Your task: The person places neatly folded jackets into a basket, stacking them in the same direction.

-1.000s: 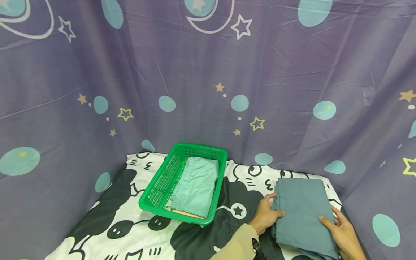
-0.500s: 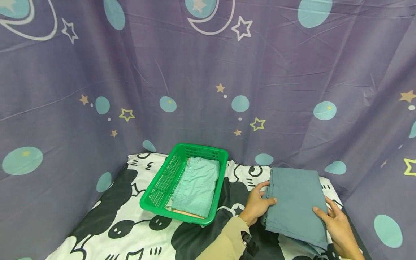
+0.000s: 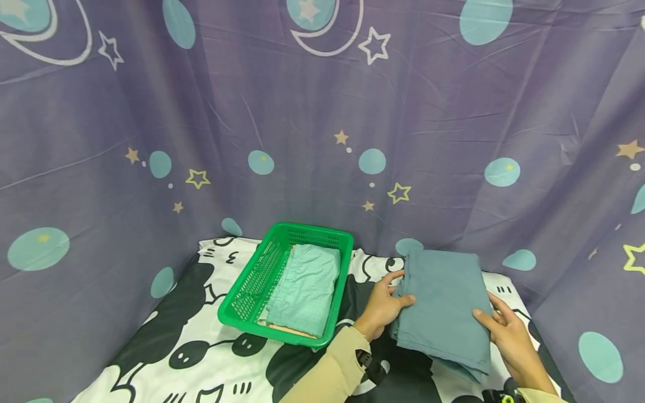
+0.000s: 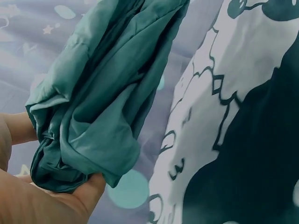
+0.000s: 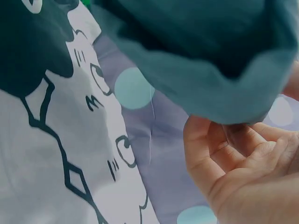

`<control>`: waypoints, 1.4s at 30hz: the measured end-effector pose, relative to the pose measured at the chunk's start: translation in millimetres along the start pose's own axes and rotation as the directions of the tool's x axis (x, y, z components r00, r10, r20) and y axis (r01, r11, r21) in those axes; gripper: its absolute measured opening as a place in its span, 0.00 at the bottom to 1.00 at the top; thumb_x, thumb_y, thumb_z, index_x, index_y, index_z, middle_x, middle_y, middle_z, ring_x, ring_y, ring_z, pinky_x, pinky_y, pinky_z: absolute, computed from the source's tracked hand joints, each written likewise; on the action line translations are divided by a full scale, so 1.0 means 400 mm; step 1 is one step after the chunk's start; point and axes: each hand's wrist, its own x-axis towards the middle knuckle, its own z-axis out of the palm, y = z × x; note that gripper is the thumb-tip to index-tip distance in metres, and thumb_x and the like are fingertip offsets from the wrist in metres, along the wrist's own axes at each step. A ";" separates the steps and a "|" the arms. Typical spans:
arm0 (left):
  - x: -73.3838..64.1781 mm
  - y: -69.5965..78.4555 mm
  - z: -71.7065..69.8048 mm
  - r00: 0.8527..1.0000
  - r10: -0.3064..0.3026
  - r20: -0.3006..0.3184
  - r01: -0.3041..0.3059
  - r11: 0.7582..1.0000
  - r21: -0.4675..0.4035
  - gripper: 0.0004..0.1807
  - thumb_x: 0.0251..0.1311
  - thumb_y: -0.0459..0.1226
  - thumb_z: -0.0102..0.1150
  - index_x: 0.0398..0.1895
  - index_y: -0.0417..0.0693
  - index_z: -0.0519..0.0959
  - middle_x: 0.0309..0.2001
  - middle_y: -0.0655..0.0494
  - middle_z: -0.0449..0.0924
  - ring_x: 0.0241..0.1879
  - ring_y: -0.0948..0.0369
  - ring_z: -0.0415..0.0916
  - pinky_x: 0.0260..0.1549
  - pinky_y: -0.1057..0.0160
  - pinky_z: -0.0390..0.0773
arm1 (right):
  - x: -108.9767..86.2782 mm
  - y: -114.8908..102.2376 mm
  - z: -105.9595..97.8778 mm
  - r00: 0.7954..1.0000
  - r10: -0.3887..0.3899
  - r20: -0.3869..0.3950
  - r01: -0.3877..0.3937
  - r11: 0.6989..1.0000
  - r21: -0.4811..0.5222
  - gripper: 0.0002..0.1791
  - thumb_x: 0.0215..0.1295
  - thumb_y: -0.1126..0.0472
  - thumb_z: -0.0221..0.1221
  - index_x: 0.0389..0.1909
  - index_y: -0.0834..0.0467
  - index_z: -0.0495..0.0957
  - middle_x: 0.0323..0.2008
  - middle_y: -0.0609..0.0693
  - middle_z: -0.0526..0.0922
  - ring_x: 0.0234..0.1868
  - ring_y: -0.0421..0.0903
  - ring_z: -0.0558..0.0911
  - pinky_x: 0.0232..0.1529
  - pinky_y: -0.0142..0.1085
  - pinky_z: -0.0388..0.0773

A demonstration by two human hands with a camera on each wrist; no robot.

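Observation:
A folded blue-grey garment [image 3: 443,308] is held up over the right part of the bed in the head view. My left hand [image 3: 380,308] grips its left edge, thumb on top and the other fingers at the side and beneath. At the opposite edge my right hand [image 3: 509,333] pinches it between thumb and fingers. Seen from the left wrist, several loose layers of the garment [image 4: 103,102] hang between thumb and fingers. In the right wrist view the fingers of my right hand [image 5: 252,172] curl under the fabric's lower fold.
Left of the hands stands a green plastic basket [image 3: 247,291], with folded light-green elastic-waist cloth [image 3: 304,291] on top of other folded cloth inside. A black-and-white cartoon sheet [image 3: 287,386] covers the surface. Purple patterned curtains [image 3: 302,112] hang behind and at both sides.
Both hands have carried the folded garment leftward and a little farther back, closer to the basket. The basket and the cloth in it have stayed in place.

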 end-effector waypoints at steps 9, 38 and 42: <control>-0.013 0.048 -0.088 0.997 -0.025 0.071 0.024 1.000 0.012 0.34 0.64 0.31 0.66 0.73 0.57 0.70 0.55 0.44 0.85 0.44 0.56 0.85 0.40 0.55 0.84 | 0.013 -0.051 0.045 0.998 -0.016 0.063 0.019 0.998 -0.059 0.45 0.75 0.53 0.60 0.82 0.61 0.46 0.47 0.32 0.81 0.42 0.34 0.86 0.42 0.34 0.83; -0.046 0.150 -0.294 0.997 0.044 0.071 -0.052 0.991 0.124 0.34 0.71 0.34 0.61 0.77 0.62 0.65 0.76 0.41 0.63 0.73 0.40 0.65 0.57 0.43 0.80 | 0.039 -0.163 0.208 0.953 -0.190 0.236 0.195 0.981 0.000 0.43 0.75 0.58 0.59 0.82 0.58 0.46 0.64 0.61 0.78 0.50 0.32 0.84 0.47 0.38 0.85; -0.053 0.157 -0.323 0.997 0.035 0.070 -0.043 0.992 0.121 0.35 0.70 0.33 0.60 0.78 0.61 0.64 0.73 0.41 0.68 0.69 0.44 0.72 0.55 0.46 0.82 | 0.040 -0.161 0.236 0.953 -0.158 0.258 0.157 0.987 0.024 0.45 0.75 0.59 0.60 0.83 0.57 0.44 0.69 0.68 0.71 0.51 0.31 0.83 0.48 0.40 0.85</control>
